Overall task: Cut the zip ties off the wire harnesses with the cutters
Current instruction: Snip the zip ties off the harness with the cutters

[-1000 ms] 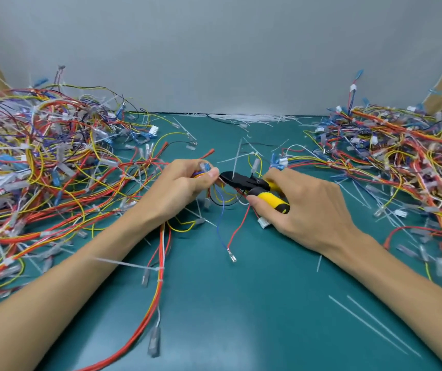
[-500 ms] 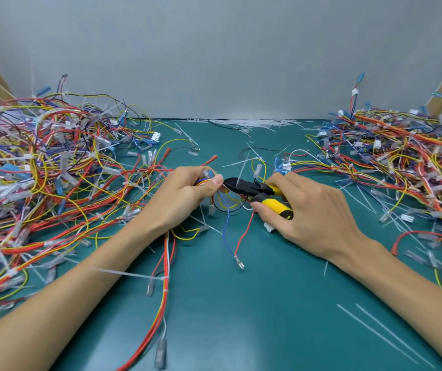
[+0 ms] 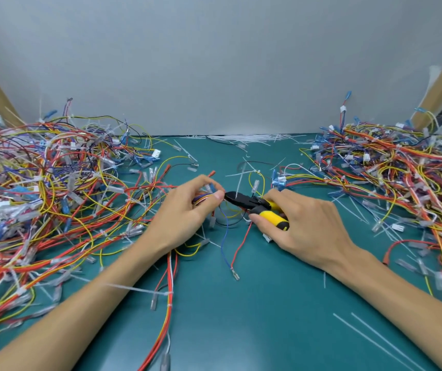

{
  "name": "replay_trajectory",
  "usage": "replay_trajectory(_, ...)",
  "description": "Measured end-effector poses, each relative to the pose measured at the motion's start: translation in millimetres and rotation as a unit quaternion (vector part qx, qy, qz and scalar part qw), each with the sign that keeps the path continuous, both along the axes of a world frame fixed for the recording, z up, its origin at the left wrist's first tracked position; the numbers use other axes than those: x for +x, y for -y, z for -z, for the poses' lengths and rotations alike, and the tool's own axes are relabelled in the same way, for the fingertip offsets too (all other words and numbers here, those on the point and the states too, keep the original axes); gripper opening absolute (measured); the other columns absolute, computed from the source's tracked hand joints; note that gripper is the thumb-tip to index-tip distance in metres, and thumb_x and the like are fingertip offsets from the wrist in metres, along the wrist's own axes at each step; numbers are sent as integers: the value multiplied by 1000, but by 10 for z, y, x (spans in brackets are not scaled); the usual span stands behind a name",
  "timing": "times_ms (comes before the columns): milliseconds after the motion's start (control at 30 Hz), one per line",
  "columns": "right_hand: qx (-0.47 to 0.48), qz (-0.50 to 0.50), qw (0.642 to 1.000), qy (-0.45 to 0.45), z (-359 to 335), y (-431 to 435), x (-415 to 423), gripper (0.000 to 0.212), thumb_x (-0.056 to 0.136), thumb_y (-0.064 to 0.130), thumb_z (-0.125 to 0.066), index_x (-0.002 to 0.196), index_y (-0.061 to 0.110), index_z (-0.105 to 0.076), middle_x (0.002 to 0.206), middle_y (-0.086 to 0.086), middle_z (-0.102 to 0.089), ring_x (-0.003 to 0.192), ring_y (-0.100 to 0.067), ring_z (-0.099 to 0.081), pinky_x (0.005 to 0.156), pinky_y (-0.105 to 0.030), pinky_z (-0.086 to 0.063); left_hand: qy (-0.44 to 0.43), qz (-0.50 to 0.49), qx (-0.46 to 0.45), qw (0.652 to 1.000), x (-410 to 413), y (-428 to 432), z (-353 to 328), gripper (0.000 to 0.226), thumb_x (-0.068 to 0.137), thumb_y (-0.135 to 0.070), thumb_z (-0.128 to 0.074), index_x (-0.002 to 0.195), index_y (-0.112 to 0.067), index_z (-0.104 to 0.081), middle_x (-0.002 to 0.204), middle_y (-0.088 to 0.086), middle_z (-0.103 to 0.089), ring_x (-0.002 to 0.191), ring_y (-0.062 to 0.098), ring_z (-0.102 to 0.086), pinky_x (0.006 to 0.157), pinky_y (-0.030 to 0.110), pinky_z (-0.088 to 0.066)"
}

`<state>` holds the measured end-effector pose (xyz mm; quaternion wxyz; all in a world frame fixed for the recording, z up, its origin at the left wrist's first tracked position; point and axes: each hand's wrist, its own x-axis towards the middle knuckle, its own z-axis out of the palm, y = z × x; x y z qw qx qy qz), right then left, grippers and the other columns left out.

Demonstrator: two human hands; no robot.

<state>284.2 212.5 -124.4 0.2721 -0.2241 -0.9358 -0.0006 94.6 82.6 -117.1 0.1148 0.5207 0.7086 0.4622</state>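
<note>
Head view, middle of the table [image 3: 241, 330]: pinching a wire harness [image 3: 201, 201] between thumb and fingers of the left hand [image 3: 185, 210], gripping the cutters [image 3: 244, 200] by yellow handles in the right hand [image 3: 302, 226]
Cutter nose right at the left thumb tip; loose blue and red leads [image 3: 222, 245] toward the near edge; tangled wire piles [image 3: 40, 196] along left and right edges, cut zip ties [image 3: 244, 139] at the far edge
</note>
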Motion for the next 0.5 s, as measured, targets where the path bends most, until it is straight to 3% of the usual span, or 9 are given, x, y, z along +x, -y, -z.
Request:
replay_trajectory(233, -27, 8, 999, 15, 2, -3, 4, 52, 85, 73, -29, 96, 29, -55, 75, 8, -56, 70, -18, -58, 52, -30, -41, -25, -3, -3, 1000, -15, -24, 15, 11, 96, -32, -57, 93, -24, -64, 45, -16, -46, 44, 4, -38, 47, 12, -30)
replay_trajectory(333, -4, 7, 1000, 6, 5, -13, 5, 50, 87, 70, -35, 99, 28, -58, 79, 8, -56, 73, -17, -58, 54, -29, -39, -9, 7, -3, 1000, -33, -32, 41, 10, 97, -33, -56, 92, -26, -62, 46, -14, -42, 45, 5, -35, 47, 15, -29)
replay_trajectory(500, -18, -10, 1000, 4, -1, -30, 18, 54, 88, 66, -39, 113, 23, -60, 99, 7, -60, 91, -18, -55, 77, -31, -43, 16, 27, -10, 999, -57, -34, 62, 11, 98, -35, -54, 91, -29, -58, 49, -12, -40, 48, 7, -33, 55, 31, -31)
